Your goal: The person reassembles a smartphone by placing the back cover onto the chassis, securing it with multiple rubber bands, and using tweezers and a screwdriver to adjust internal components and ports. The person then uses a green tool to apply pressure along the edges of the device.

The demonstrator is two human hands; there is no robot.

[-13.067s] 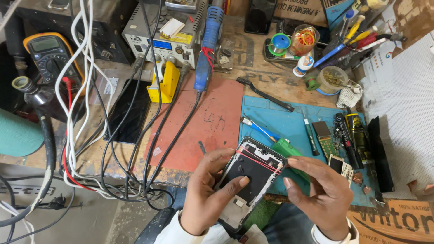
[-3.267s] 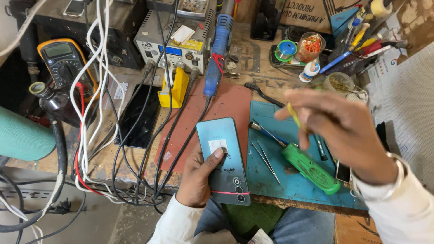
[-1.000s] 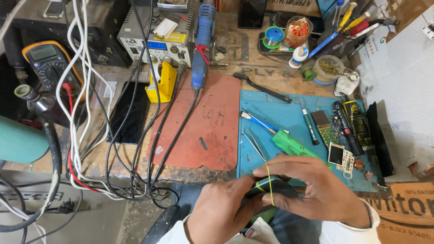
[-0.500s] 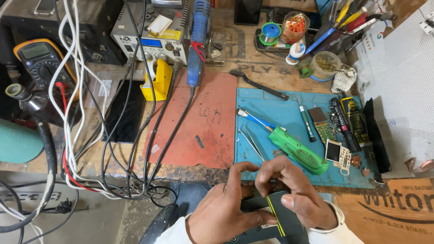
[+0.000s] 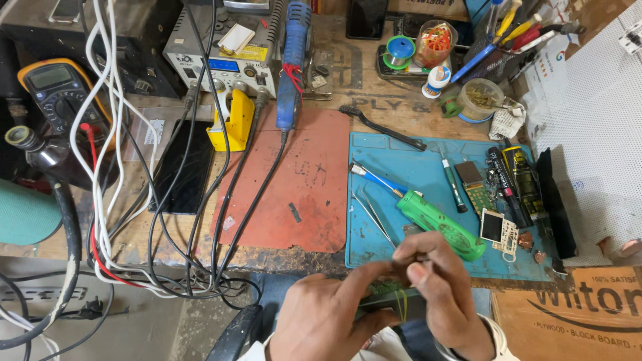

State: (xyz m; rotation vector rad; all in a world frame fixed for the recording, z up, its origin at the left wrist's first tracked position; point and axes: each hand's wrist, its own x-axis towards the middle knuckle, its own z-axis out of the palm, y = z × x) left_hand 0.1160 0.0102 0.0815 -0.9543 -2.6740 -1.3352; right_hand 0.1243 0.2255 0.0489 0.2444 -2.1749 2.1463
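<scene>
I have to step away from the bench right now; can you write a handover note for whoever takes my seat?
Left hand: grips the dark phone from the left, below the bench edge.
Right hand: fingertips pinched on the phone's top edge, at a thin yellow strip.
On the blue mat: green screwdriver, tweezers, small circuit boards.
The phone is off the bench and in hand; how far the work on it has got cannot be told.

Bright, even overhead light, soft shadows, wide-angle bending at edges, motion blur on the hands (image 5: 394,301)
</scene>
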